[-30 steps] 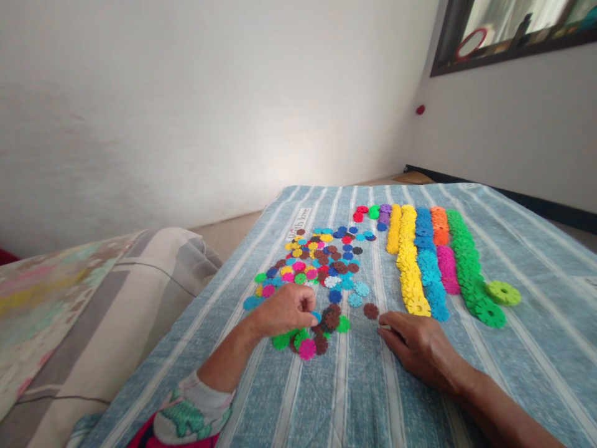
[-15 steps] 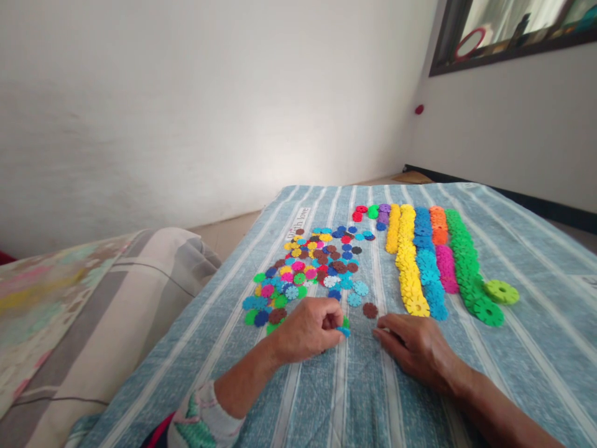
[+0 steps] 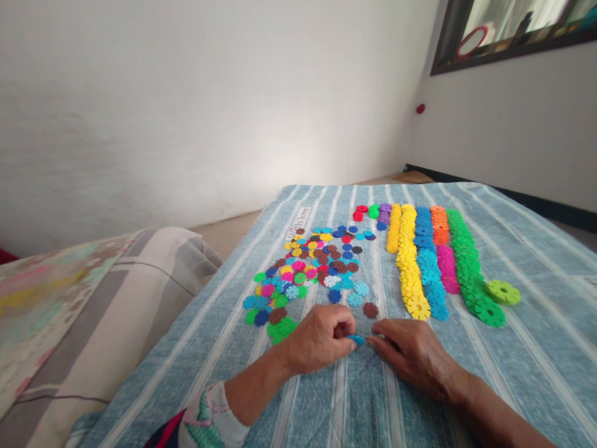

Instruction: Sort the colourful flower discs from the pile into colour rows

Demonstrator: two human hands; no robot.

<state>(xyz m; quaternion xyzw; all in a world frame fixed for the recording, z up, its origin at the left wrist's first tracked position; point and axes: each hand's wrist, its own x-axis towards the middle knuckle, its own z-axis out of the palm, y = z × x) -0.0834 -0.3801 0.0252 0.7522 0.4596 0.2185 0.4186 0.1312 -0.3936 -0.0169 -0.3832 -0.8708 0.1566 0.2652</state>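
Observation:
My left hand pinches a small blue plastic disc just above the striped blue cloth. My right hand lies beside it, palm down, with its fingertips almost touching the disc; its fingers are stretched forward and hold nothing I can see. Just beyond my hands lies a loose pile of mixed coloured discs, and a single brown disc sits close to my fingertips. To the right run sorted rows of discs: yellow, blue, orange and pink, and green.
A big light-green disc lies at the near end of the green row. A striped pillow or folded blanket sits left of the cloth. White walls stand behind, with a dark-framed window at top right.
My left hand left the loose pile with a blue disc and moved right and nearer, up to my right hand. The discs it had covered show again. My right hand barely shifted.

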